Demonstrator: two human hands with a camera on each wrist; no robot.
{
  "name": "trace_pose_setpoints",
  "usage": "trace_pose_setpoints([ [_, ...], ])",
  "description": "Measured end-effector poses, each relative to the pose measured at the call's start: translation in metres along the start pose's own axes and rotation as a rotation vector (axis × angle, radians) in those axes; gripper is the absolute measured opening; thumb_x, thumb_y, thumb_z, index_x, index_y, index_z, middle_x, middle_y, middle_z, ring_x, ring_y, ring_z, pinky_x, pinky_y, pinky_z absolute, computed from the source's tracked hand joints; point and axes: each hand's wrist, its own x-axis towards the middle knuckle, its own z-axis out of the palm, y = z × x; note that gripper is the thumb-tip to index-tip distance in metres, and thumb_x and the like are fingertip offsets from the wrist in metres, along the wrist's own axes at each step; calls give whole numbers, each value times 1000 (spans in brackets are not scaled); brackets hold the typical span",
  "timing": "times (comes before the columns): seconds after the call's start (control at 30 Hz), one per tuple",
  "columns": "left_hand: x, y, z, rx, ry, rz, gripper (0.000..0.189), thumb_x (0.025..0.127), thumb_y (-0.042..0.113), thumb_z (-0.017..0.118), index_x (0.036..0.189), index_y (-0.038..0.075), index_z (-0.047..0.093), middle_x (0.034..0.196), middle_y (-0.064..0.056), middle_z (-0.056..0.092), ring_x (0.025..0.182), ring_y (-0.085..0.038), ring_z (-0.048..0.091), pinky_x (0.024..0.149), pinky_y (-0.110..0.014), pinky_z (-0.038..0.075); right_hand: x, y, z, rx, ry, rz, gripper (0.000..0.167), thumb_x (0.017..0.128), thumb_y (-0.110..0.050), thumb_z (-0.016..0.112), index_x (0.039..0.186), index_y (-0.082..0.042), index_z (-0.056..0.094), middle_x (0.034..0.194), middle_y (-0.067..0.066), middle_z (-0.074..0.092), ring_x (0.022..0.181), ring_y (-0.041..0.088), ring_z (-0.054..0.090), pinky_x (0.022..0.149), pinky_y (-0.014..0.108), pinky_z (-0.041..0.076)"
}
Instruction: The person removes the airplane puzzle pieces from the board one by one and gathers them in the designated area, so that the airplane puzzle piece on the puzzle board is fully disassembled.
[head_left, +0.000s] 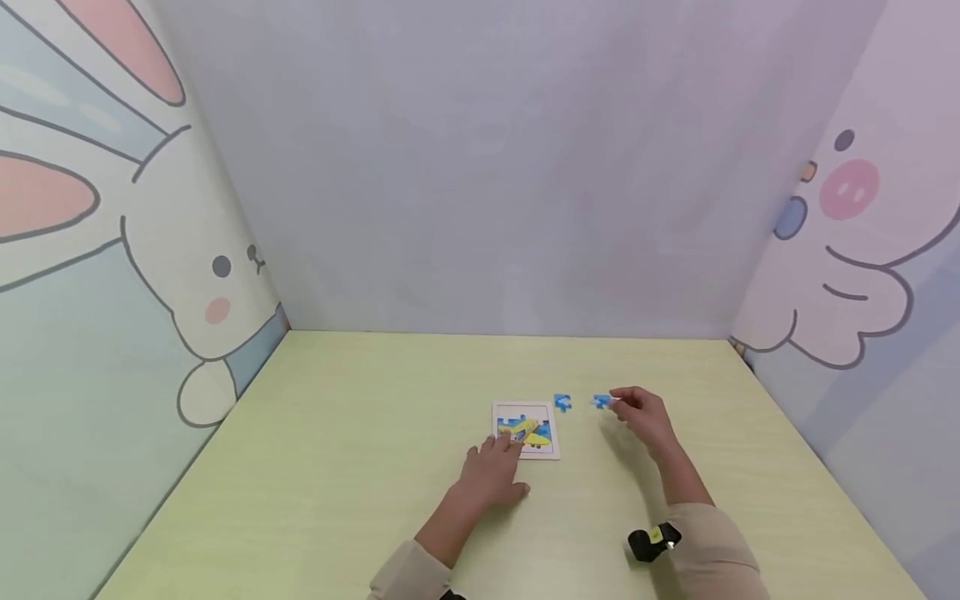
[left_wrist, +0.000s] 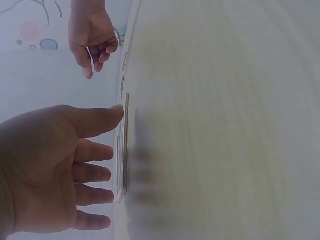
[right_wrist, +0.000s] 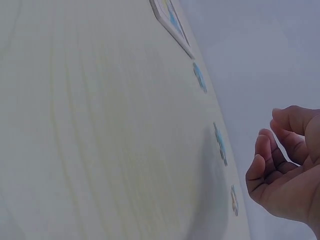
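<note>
A square jigsaw tray (head_left: 526, 405) with a white border holds a partly filled picture of a yellow aeroplane on blue. Over its lower left part reaches my left hand (head_left: 491, 475), fingers extended and spread. In the left wrist view the fingertips are right at the tray (left_wrist: 125, 145). Two blue puzzle pieces lie right of the tray, a nearer one (head_left: 562, 402) and a farther one (head_left: 602, 402). My right hand (head_left: 647, 421) hovers by the farther piece, fingers loosely bent. The right wrist view shows nothing between them, and a third piece (right_wrist: 234, 200) below, hidden in the head view.
The pale wooden table (head_left: 337, 417) meets a plain grey wall (head_left: 480, 167) at the back. Side walls carry a cartoon rabbit (head_left: 217, 308) on the left and a cartoon pig (head_left: 847, 267) on the right. A black wrist device (head_left: 652, 542) sits at the right sleeve.
</note>
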Motion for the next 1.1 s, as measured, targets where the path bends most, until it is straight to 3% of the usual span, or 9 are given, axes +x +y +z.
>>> trace_pose_setpoints([
  [0.2,-4,1,0,-35,-20,-17,63,89,38,73,140,6,56,145,-12,50,131,-31,48,99,-51,45,1,-9,15,-2,-33,-22,34,98,-10,61,125,12,59,92,5,61,79,14,56,72,32,51],
  [0.37,-3,0,1,-28,-31,-11,64,89,38,74,139,3,57,143,-12,52,129,-30,49,96,-45,48,6,-15,29,-16,-36,-40,32,97,-9,63,122,10,61,89,5,61,76,14,55,68,27,49],
  [0.7,0,2,10,-83,-31,-26,62,90,35,74,139,0,55,142,-14,48,132,-34,48,100,-42,49,5,-21,58,-1,-97,-59,26,96,-5,61,118,9,63,86,6,60,76,17,54,67,29,47],
  [1.1,1,-4,10,-124,-26,22,59,93,28,72,141,0,53,137,-13,49,132,-31,48,101,-40,47,10,-25,91,-17,-141,-39,24,94,-5,64,115,6,66,89,8,60,81,20,54,68,29,45],
])
